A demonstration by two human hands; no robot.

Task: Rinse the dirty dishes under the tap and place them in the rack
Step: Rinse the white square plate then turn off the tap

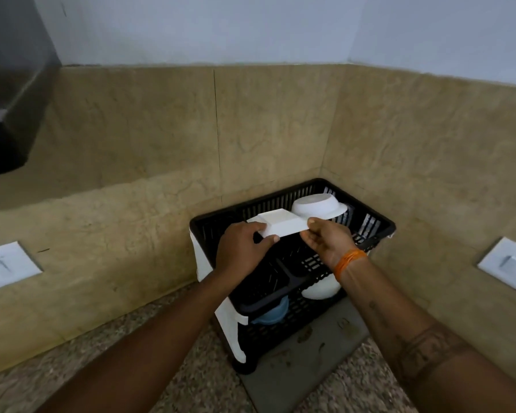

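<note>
Tan stone wall tiles [280, 123] below pale blue paint [221, 25]. Speckled desk [191, 377]. White switch plates [8, 265] left and right. Dim light.

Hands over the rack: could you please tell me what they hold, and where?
Both hands, left and right, pinch a white square dish by its opposite edges.

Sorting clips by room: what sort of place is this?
Likely a home kitchen corner: a dish rack holding a bowl on a stone counter, with a tiled backsplash.
</note>
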